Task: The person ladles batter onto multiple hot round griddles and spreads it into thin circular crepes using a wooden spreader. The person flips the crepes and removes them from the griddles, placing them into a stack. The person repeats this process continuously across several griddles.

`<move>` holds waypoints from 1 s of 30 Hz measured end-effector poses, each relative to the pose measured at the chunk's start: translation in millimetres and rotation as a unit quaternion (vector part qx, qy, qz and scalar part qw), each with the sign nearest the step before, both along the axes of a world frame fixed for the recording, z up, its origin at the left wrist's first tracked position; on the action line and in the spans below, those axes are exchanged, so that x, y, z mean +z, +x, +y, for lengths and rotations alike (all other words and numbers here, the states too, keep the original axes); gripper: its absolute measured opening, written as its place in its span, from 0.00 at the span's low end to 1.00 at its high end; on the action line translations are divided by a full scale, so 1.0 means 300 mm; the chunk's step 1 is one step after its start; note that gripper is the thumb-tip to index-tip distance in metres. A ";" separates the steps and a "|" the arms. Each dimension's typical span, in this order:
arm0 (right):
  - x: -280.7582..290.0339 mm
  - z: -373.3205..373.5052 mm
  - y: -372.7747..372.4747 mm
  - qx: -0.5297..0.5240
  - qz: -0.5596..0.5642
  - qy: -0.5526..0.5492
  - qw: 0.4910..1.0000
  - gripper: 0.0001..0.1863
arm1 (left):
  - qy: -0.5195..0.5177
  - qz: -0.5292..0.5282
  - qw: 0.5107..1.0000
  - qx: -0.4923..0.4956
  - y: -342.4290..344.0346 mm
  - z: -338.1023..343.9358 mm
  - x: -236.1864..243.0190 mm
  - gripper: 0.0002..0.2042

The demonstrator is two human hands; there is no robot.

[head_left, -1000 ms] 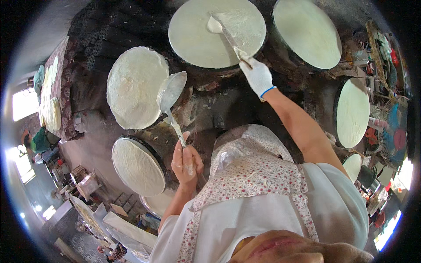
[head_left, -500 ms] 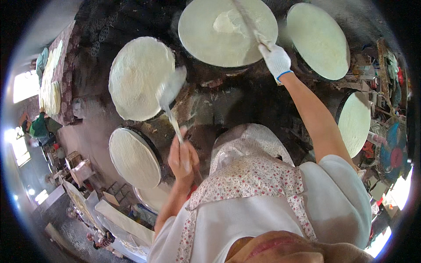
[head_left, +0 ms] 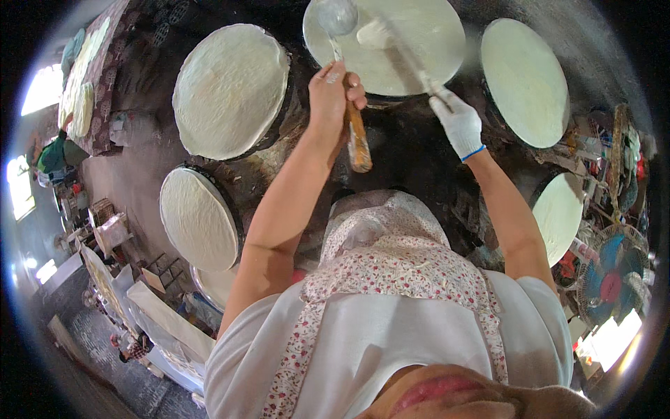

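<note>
My bare left hand (head_left: 333, 98) is closed round the handle of a ladle (head_left: 338, 15). The ladle's wooden grip end sticks out below my fingers, and its bowl hangs over the left part of the middle round griddle. A thin, pale batter sheet (head_left: 441, 52) covers that griddle, with a thicker patch of batter (head_left: 375, 33) on it. My right hand (head_left: 457, 124), in a white knitted glove with a blue cuff, grips a long, thin spreading stick (head_left: 412, 59). Motion blurs the stick where it crosses the sheet, so its far end cannot be made out.
More round griddles bearing pale sheets stand around me: upper left (head_left: 230, 91), lower left (head_left: 199, 220), upper right (head_left: 525, 82) and far right (head_left: 558, 218). A blue-bladed fan (head_left: 611, 279) is at the right. At far left a person in green (head_left: 59, 155) stands beside a table.
My left hand has swung up and right with the ladle, from beside the left griddle to the middle one. The right hand still grips the stick over the middle sheet. The whole view has shifted slightly.
</note>
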State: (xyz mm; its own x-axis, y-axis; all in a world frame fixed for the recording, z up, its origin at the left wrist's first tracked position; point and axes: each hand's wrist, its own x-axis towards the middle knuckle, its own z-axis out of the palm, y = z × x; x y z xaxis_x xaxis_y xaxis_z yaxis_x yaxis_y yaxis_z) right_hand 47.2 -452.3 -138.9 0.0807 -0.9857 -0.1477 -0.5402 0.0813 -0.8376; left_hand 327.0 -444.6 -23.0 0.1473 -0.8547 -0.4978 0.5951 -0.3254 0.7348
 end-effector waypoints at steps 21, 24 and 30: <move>0.233 0.062 0.124 -0.140 -0.105 0.194 0.965 0.23 | -0.035 0.625 0.780 -0.008 0.156 0.225 0.177 0.10; 0.137 0.159 0.184 -0.050 -0.009 0.114 0.992 0.20 | -0.079 0.603 0.794 -0.005 0.232 0.322 0.169 0.09; 0.074 0.105 0.223 -0.261 -0.137 0.046 0.954 0.19 | -0.083 0.521 0.846 0.075 0.578 0.506 0.110 0.07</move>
